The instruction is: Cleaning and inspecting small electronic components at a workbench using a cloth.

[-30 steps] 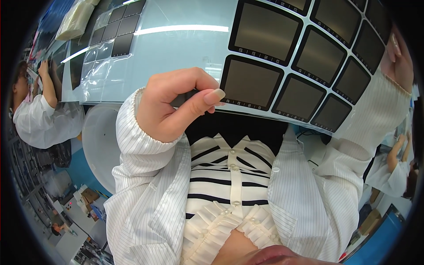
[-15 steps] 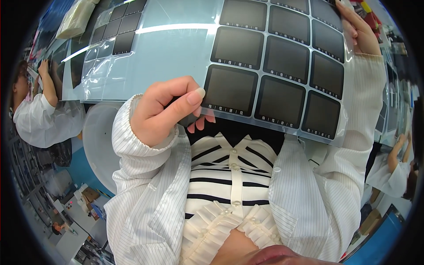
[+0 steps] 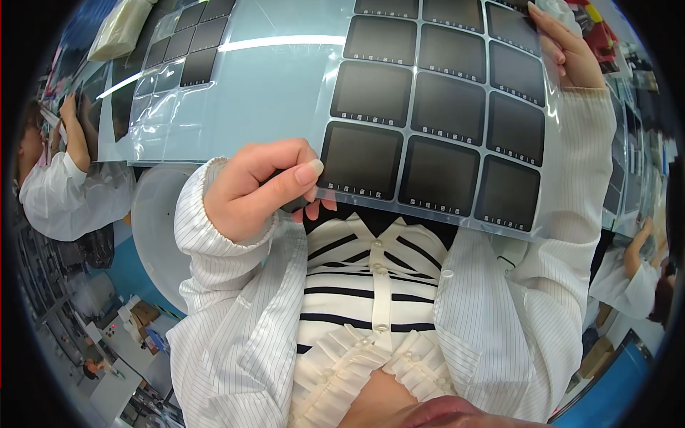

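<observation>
A clear plastic sheet (image 3: pixel 364 200) is held up in front of my chest. It carries several dark rectangular panels (image 3: pixel 360 160) in a grid, each with a row of small white marks along its lower edge. My left hand (image 3: pixel 260 189) pinches the sheet's near left corner, thumb on top and the other fingers beneath. At the far right edge, my right hand (image 3: pixel 574 57) grips the sheet with its fingers over the rim. The sheet's far end runs out of view.
A pale blue work surface (image 3: pixel 278 93) lies beyond the sheet. On its left rests another clear sheet (image 3: pixel 160 107) with smaller dark panels. A white round bin (image 3: pixel 160 235) stands below the left edge. Co-workers in white (image 3: pixel 71 185) sit at both sides.
Both hands have brought the sheet slightly nearer to my body and a little to the left. My grip on it looks the same.
</observation>
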Demonstrator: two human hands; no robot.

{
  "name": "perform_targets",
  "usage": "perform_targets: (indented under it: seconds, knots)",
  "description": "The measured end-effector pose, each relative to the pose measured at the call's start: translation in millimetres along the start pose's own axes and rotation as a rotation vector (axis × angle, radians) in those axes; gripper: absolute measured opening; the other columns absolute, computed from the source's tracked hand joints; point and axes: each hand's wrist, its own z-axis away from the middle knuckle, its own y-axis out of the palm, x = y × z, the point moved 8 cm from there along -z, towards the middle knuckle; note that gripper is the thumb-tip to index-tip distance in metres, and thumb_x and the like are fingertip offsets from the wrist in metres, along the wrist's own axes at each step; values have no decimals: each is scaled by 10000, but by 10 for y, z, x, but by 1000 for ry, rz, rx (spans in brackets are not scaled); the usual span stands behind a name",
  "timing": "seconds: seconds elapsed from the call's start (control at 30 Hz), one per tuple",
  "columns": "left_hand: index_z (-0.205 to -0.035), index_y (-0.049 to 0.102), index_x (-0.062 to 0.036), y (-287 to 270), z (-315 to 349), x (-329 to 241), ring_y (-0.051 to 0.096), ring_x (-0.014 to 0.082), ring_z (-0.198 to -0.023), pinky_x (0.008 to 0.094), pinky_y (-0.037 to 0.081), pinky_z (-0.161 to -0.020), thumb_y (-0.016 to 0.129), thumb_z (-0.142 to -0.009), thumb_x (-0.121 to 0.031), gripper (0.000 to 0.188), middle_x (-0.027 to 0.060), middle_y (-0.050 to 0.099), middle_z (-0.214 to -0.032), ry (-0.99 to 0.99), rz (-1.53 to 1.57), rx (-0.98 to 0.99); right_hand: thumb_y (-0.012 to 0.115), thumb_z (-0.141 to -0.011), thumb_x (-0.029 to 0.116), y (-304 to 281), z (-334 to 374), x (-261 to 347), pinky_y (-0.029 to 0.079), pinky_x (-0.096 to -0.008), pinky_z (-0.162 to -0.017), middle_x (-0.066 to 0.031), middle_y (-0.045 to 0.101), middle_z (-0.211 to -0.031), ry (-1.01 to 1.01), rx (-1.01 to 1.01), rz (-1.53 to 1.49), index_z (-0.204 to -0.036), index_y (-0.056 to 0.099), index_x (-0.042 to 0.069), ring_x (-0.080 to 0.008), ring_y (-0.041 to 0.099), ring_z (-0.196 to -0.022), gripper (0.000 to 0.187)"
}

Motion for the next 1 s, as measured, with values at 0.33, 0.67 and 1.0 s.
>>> perform_targets:
  seconds: [0.33, 0.67, 1.0]
  knots:
    - [-824, 540, 12, -114, 65, 142, 563, 95, -661, 218, 454, -576, 437, -959, -161, 243, 78, 613, -774, -78, -97, -46, 564, -924, 268, 55, -265, -552, 223, -157, -367, 44, 428, -504, -61, 65, 216, -1129, 607, 29, -30, 321, -381, 318]
    - [-1015, 548, -4, -1775, 1564, -83, 595, 209, -707, 303, 508, -645, 358, -978, -377, 420, 129, 609, -871, 424, 143, -844, 563, -919, 296, 227, -338, -627, 230, -176, -367, 29, 416, -496, -28, -5, 277, -1192, 572, 31, -40, 321, -384, 381]
    - [-1223, 390, 71, -2796, 2383, 2315, 578, 401, -956, 522, 504, -855, 408, -917, -337, 511, 310, 509, -1150, 360, 991, -1804, 559, -922, 316, 15, -394, -732, 203, -170, -351, 55, 383, -479, -44, -12, 202, -1127, 604, 57, -30, 298, -363, 333]
